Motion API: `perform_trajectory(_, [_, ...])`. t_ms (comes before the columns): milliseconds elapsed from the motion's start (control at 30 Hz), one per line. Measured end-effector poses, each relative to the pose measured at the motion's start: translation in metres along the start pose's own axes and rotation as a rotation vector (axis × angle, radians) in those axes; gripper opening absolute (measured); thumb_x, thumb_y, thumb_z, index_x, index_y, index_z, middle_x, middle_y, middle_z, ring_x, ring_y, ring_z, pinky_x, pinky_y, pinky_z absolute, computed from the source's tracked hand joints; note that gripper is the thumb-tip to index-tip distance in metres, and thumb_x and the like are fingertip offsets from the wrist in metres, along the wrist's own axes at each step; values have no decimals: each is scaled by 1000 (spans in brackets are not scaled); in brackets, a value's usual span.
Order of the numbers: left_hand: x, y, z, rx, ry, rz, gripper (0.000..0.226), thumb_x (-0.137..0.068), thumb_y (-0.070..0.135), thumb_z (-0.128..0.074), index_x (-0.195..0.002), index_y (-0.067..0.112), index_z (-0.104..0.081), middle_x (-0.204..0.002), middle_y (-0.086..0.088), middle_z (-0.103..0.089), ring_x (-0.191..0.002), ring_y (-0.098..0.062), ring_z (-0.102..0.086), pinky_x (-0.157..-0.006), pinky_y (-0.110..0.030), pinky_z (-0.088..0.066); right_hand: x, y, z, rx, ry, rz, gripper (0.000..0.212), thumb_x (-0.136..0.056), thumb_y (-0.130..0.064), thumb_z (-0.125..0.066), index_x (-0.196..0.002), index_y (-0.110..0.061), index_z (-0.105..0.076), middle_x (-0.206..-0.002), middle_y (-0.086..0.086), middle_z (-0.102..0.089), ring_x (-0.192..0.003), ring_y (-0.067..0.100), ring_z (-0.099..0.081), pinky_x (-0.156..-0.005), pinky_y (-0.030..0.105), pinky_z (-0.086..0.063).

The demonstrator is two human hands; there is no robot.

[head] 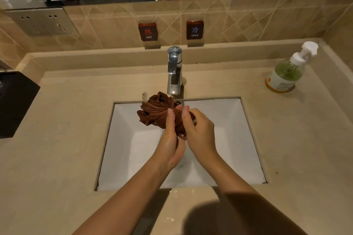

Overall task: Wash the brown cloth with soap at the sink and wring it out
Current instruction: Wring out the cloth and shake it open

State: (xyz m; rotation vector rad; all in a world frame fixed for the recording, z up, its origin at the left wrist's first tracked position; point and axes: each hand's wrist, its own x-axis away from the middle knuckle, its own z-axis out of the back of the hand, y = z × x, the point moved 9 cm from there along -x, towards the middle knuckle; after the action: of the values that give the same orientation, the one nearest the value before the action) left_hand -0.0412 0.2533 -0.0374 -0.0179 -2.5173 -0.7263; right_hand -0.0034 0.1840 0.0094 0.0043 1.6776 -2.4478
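Brown cloth [158, 111] bunched, held over sink [238, 139] below faucet [174, 70]. Gripped by left hand [171, 139] and right hand [200, 131], fingers curled round it. Risk: water dripped onto surface [57, 158] if wrung off-basin; wet grip slipped.

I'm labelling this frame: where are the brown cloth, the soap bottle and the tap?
brown cloth [155, 112], head view, its bunched folds.
soap bottle [286, 74], head view, its clear body.
tap [173, 80], head view, its chrome spout.
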Motion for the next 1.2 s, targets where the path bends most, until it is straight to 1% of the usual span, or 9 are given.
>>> perform_trajectory(200, [-9,4,-2,-53,24,-61,23,-93,20,-54,-109,10,-66,-101,-4,-71,-101,-10,-64,-92,-23,-46,-15,11,0,-5,19,-147,40,-98,-32,-35,-89,-9,-67,-77,7,-66,-73,17,-62,-63,26,-50])
perform_trajectory(333, [-16,10,10,-172,90,-149,23,-91,9,-58,-113,4,-66,-111,-8,-69,-110,-16,-63,-96,-27,-47,-16,30,-15,21,-79,-327,49,-99,-34,-29,-88,-3,-65,-81,12,-64,-74,19,-58,-57,22,-42])
perform_trajectory(433, [-18,11,23,-246,133,-165,21,-91,10,-59,-110,6,-66,-96,-2,-73,-96,-11,-68,-77,-23,-53,-15,42,-24,54,-181,-419,54,-99,-38,-27,-97,-1,-67,-96,20,-67,-81,22,-59,-67,27,-46])
perform_trajectory(500, [-19,8,27,-243,133,-143,25,-92,11,-58,-115,4,-63,-89,0,-74,-87,-8,-70,-71,-22,-55,-14,44,-28,99,-255,-450,56,-99,-39,-24,-103,0,-65,-100,21,-66,-81,22,-58,-59,25,-43])
perform_trajectory(600, [-20,9,22,-128,84,-103,24,-93,12,-53,-115,8,-62,-97,-3,-74,-97,-11,-67,-86,-29,-51,-14,37,-29,74,-292,-435,57,-98,-43,-23,-101,-3,-65,-93,15,-64,-80,21,-59,-60,26,-43])
perform_trajectory(767, [-19,22,7,212,-45,-75,25,-78,8,-56,-93,9,-75,-106,-13,-72,-111,-22,-62,-104,-39,-40,-9,11,-22,88,-332,-271,52,-99,-40,-25,-65,-16,-56,-76,6,-60,-74,19,-57,-56,23,-39])
perform_trajectory(933, [-15,30,4,265,-37,-121,27,-81,8,-56,-63,8,-75,-67,-5,-71,-69,-14,-71,-85,-31,-55,-8,15,-19,91,-359,-400,53,-97,-45,-26,-91,-10,-65,-82,7,-61,-76,20,-58,-55,24,-39])
perform_trajectory(1100, [-20,27,5,158,40,-152,35,-88,0,-53,-58,10,-68,-53,-3,-59,-51,-12,-61,-67,-27,-54,13,44,-24,-171,-362,-812,32,-89,-33,-39,-69,-11,-52,-48,7,-45,-35,16,-36,-38,16,-26])
perform_trajectory(1200, [-23,25,20,31,159,-113,25,-86,6,-61,-61,11,-64,-55,-3,-57,-51,-14,-58,-59,-28,-53,18,50,-29,-145,-412,-791,45,-94,-44,-30,-92,-9,-58,-67,14,-60,-47,20,-53,-40,23,-43])
